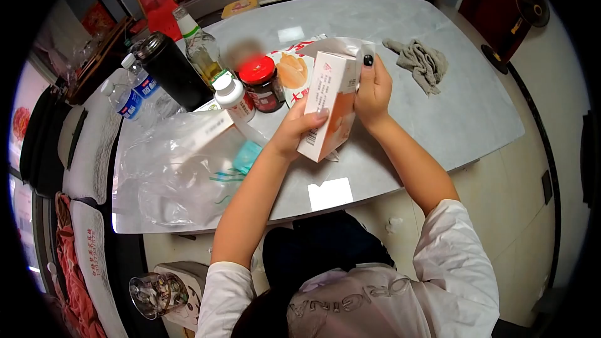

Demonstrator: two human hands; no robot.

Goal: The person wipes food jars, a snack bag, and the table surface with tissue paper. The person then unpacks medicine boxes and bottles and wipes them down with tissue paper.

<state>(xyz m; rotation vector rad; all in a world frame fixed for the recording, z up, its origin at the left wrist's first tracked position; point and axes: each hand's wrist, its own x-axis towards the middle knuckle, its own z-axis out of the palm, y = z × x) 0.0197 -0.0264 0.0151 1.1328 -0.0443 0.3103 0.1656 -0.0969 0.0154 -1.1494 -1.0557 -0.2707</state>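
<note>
Box (332, 97) sits tilted above the table (463, 122); left hand (297, 130) clasps its near end, right hand (375, 91) grips its far right edge. Firm hold below, light touch above spares the corners.

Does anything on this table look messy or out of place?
Yes, the grey cloth lies crumpled on the table's right side, unfolded. A loose, rumpled plastic bag sprawls over the left side. I see no obvious spill.

On the desk (479, 128), the bottles (200, 56) are grouped left of the crumpled cloth (422, 62); before them, what is probably a carton (210, 131) is covered by plastic.
</note>
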